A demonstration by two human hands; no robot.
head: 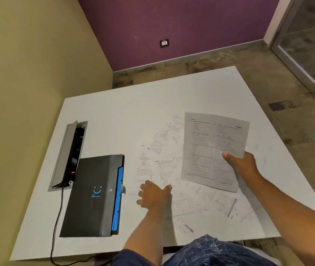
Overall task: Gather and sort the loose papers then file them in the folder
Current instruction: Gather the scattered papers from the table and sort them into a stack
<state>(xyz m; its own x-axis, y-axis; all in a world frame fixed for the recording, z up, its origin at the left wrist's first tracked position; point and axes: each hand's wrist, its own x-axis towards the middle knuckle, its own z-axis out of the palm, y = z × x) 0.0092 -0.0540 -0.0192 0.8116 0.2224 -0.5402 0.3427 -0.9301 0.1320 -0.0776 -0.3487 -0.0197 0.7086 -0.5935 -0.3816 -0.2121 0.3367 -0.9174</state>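
On folder [93, 194] — smiley logo, text unreadable

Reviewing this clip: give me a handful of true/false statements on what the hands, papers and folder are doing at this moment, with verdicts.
1. The right hand holds a printed sheet lifted above the table. True.
2. The left hand grips the folder. False: it rests on the loose papers with fingers spread, apart from the folder.
3. The black folder lies closed, to the left of the papers. True.
4. All the papers are already filed. False: several sheets lie scattered on the table.
5. The power box set in the table has its lid shut. False: the lid stands open.
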